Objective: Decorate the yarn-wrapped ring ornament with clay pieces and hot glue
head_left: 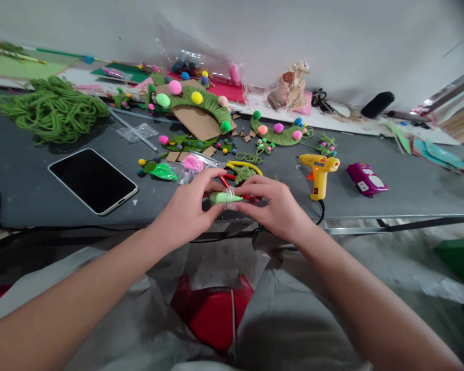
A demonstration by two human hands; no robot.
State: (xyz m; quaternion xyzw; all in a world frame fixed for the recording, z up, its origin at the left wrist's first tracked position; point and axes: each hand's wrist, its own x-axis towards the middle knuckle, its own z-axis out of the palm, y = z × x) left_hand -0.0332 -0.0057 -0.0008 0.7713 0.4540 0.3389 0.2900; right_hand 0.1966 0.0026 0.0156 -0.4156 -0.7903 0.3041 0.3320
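Note:
Over the table's front edge, a small packet of light green modelling clay (219,198) in clear plastic is held between both hands. My left hand (187,203) pinches its left side with thumb and fingers. At the gathered plastic on the right, the fingers of my right hand (276,203) are closed. Just behind lie scissors (205,158) with red handles, partly hidden by the hands, and a yellow curved handle (245,165). Bright green clay (164,172) and pink clay (193,163) in plastic lie beyond my left hand.
A phone (93,180) lies left, below a heap of green yarn (54,111). Yarn-wrapped arcs with coloured balls (206,103) (280,134) sit farther back. On the right are a corded yellow glue gun (319,172) and a purple packet (366,179). A red stool (212,314) is below.

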